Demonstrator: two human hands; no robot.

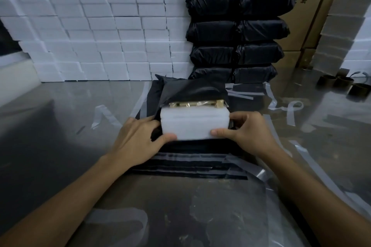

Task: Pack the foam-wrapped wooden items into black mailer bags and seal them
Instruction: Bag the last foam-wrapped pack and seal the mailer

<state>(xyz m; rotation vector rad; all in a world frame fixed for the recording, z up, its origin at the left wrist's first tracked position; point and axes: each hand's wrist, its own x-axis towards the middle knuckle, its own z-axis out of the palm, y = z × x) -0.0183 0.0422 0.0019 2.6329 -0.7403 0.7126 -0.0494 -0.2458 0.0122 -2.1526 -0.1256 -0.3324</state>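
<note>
Between your two hands sits the foam-wrapped wooden item (194, 123), its far end tucked into the mouth of a black mailer bag (190, 88) that lies on the bench (60, 110). Your left hand (136, 140) grips the block's left end, thumb curled along its near edge and fingers behind the side. Your right hand (249, 130) grips the right end the same way, thumb on the near edge, fingers wrapped over the corner. A strip of wood under clear film shows at the top of the foam, just inside the bag's opening. Beneath your wrists lie flat black bags (188, 164) with pale strips. Beyond your hands rises a stack of packed black bags (236, 32), with a wall of white foam blocks (100, 26) to its left.
</note>
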